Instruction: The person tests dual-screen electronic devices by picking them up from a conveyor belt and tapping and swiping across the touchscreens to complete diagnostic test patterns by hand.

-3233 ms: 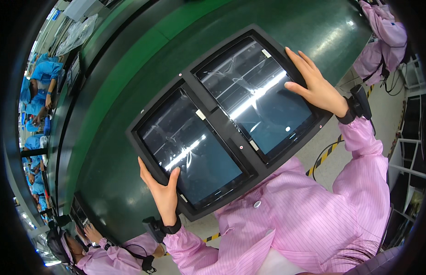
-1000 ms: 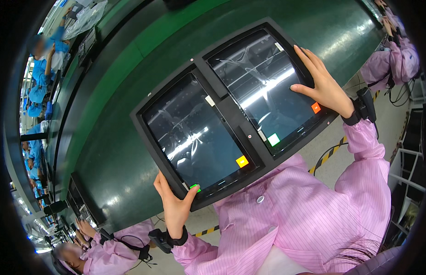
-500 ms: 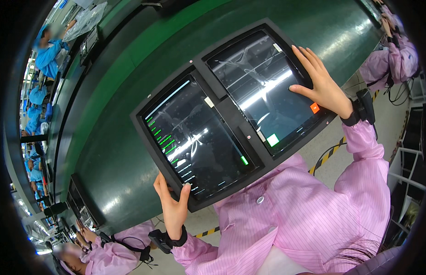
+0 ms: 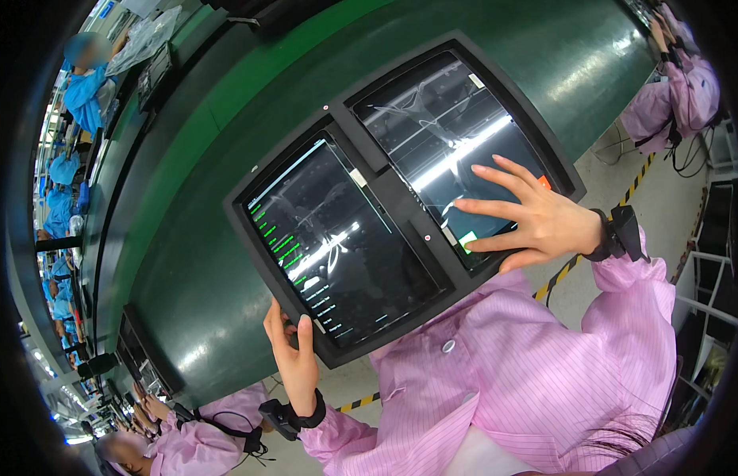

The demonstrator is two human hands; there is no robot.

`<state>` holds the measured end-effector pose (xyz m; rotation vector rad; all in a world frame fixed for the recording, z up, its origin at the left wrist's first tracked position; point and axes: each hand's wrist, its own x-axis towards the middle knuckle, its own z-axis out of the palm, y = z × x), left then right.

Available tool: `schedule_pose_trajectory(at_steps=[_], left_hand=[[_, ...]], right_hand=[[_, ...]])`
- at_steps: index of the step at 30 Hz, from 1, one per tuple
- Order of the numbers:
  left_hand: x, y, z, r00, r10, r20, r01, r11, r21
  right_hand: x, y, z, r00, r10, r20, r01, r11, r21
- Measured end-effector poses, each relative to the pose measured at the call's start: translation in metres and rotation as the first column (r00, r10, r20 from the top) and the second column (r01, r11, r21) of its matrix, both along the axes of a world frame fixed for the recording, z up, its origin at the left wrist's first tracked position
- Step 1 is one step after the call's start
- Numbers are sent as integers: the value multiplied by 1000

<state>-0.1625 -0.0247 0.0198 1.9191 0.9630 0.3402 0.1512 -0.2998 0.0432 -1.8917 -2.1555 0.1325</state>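
Note:
Two tablets with black screens lie side by side in a black tray [image 4: 401, 327]. Rows of small green and white text run down the left side of the left tablet [image 4: 369, 266]. Clear film with glare covers the right tablet [image 4: 432, 119], which shows a bright green square near its lower corner. My left hand [image 4: 294, 361] grips the tray's near left edge, thumb on top and the other fingers partly hidden at the side. Over the lower part of the right tablet, my right hand [image 4: 536, 218] is open with fingers spread, fingertips at the screen near the green square.
The tray rests on a green worktable [image 4: 202, 278]. A dark raised rail [image 4: 119, 190] runs along the far left. Co-workers in pink sit at the right [image 4: 674, 99] and lower left [image 4: 194, 444]; others in blue work beyond the rail. Black-and-yellow tape [image 4: 643, 174] marks the floor.
My right hand has moved from the tray's right edge to over the lower right tablet. A small green box on the left tablet's screen is gone. My left hand stays at the tray's edge.

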Motion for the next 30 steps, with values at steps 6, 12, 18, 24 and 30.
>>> schedule_pose_trajectory(at_steps=[6, 12, 18, 24, 30], left_hand=[[-2, 0, 0, 1000, -7, 6, 7, 1000, -13], [-3, -7, 8, 1000, 8, 27, -6, 998, -57], [-5, -59, 25, 947, -212, -243, 283, 909, 306], [14, -125, 23, 921, 311, -237, -123, 806, 579], [49, -210, -11, 734, 672, 103, -671, 691, 270]], right_hand=[[22, -9, 6, 881, -473, -5, 468, 870, 154], [50, -28, 14, 426, -870, -247, 865, 472, -169], [63, -36, 13, 542, -802, -251, 793, 587, -161], [87, -42, 12, 633, -682, -367, 643, 727, -241], [128, -38, 1, 538, -499, -679, 199, 858, -474]])
